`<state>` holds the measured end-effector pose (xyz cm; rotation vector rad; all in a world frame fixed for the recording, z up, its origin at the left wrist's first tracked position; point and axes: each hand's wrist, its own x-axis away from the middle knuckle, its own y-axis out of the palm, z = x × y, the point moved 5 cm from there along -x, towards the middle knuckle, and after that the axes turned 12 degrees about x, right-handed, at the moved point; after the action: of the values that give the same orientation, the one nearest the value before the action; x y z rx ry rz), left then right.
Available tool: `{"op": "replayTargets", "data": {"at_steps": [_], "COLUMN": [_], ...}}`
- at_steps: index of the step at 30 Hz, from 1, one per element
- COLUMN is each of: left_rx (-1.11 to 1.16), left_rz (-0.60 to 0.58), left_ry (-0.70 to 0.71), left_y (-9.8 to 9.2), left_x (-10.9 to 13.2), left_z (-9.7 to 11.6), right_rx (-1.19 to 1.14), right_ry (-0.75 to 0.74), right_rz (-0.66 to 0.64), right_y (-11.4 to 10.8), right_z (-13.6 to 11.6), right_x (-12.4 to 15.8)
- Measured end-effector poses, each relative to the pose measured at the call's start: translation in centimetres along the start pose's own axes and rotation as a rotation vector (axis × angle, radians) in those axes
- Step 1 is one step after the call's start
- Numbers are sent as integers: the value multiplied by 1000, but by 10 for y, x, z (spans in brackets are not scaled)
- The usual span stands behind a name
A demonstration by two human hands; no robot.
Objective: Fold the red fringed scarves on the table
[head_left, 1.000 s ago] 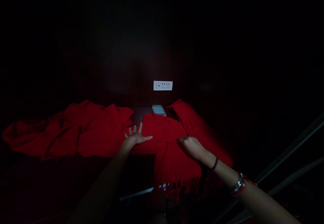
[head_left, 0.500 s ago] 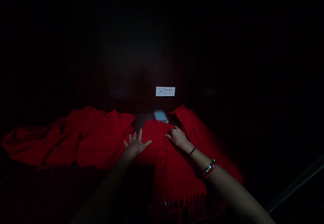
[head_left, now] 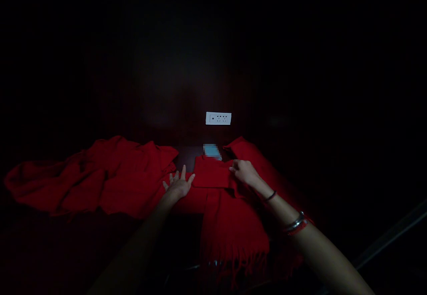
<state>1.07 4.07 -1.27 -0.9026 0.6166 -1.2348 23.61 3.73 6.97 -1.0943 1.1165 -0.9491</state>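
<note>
A long red fringed scarf (head_left: 230,215) lies over a dark surface, its fringe hanging at the near edge. My left hand (head_left: 178,184) rests flat on the cloth with fingers spread, beside a folded panel (head_left: 210,173). My right hand (head_left: 244,171) sits at the right end of that fold, fingers curled on the red fabric. The scarf's bunched remainder (head_left: 93,175) spreads off to the left.
A white socket plate (head_left: 218,118) is set in the dark wall behind. A small pale blue item (head_left: 211,150) lies just beyond the fold. A pale bar (head_left: 393,237) runs diagonally at the lower right. Everything else is in darkness.
My right hand moved up from the lower fold, then right along the folded panel. My left hand stayed flat, shifting slightly. The fold now looks narrower.
</note>
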Motion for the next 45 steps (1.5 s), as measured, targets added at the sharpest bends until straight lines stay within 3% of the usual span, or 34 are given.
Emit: {"op": "replayTargets", "data": {"at_steps": [3,6,8,11,13,16,18,21,24,28,33,36,39,43,45], "left_rx": [-26,-72,-85,-60,-65,-121,-149,-157,-153,-141,-143,-150,-146,-148,-138], "left_rz": [17,45,128,196,105,-79,-136,-128,-101,-99,-109,-111,-109,-111,-113], "left_ry": [3,24,78,305,414,364,322,316,300,293,300,294,290,273,280], "left_y": [-1,-2,-5,-2,7,22,25,24,22,23,22,21,22,22,21], "left_x": [1,3,6,11,12,8,6,5,5,4,5,6,6,6,7], "left_z": [0,3,9,25,31,26,21,19,18,18,18,18,19,18,19], "right_rx": [18,83,81,-1,-10,-27,-48,29,-24,-169,108,204,275,218,172], "right_ry": [-60,-132,-171,-65,74,98,75,146,136,-92,-104,-106,-5,-21,-97], "right_rz": [-55,-239,-296,-190,-124,-153,-138,-32,-36,-180,-57,-36,27,-212,-235], "right_y": [-6,8,19,28,34,47,48,32,18,26,32,25,15,29,30], "right_z": [19,26,24,26,32,31,30,40,44,16,-9,-1,24,46,41], "right_x": [5,10,12,14,18,27,30,28,29,49,68,65,63,70,75]}}
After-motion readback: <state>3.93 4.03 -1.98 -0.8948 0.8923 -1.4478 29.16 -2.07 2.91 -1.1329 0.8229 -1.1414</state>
